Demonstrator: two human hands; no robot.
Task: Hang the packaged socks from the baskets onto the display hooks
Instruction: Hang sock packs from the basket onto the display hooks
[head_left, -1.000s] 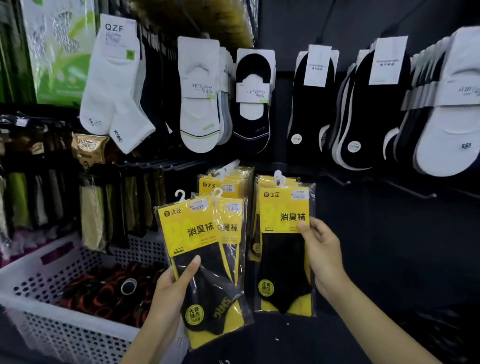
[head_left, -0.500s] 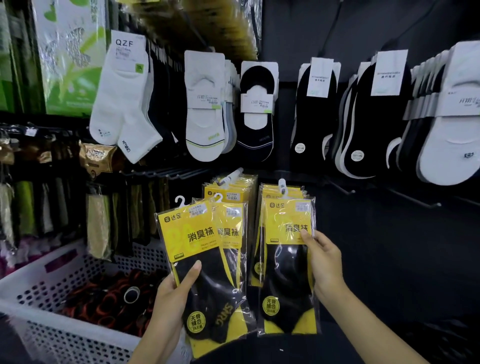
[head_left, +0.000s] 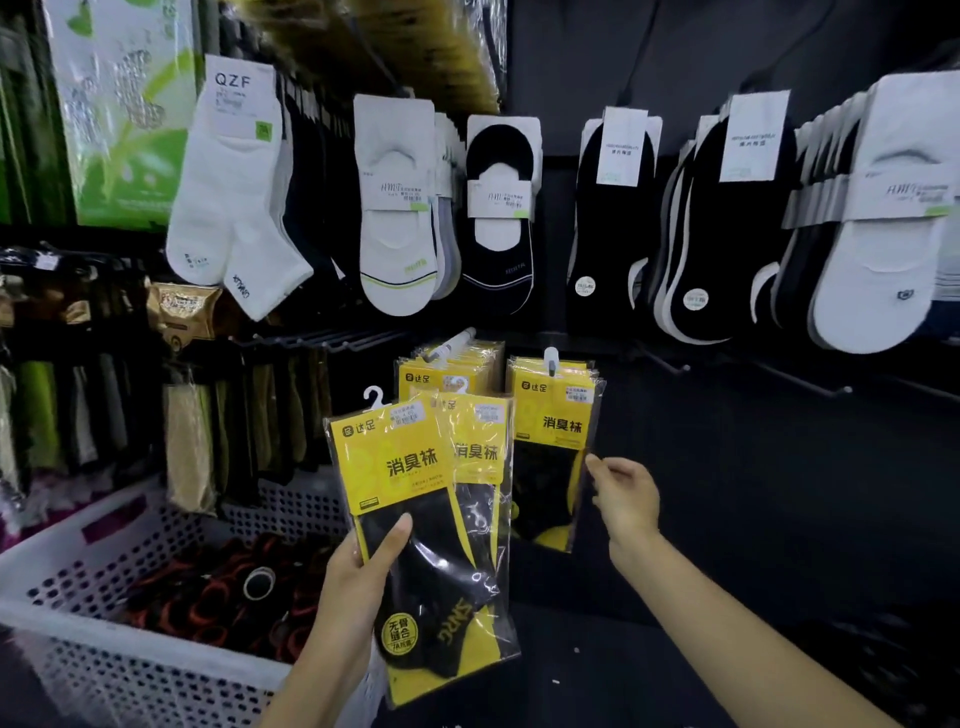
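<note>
The left hand (head_left: 358, 577) grips a yellow-and-black sock pack (head_left: 421, 499) near its lower left edge. The thumb presses across the clear front and the fingers are curled behind. The pack tilts slightly, and its white hanger at 12 o'clock is free of any hook. A second pack (head_left: 480, 457) sits just behind it at 2 o'clock; I cannot tell whether the same hand holds it. At 3 o'clock of these, the hung pack (head_left: 553, 431) dangles from a hook (head_left: 550, 359). The right hand (head_left: 626, 493) holds nothing. Its fingers are loosely bent, with the tips right at that pack's right edge; contact is unclear. From 1 to 5 o'clock of the right hand the dark wall panel (head_left: 779, 493) lies open, crossed by two bare hooks (head_left: 810, 381). A white basket (head_left: 78, 618) crowds the left hand at 8 o'clock. Rows of socks (head_left: 400, 234) hang overhead at 12.
</note>
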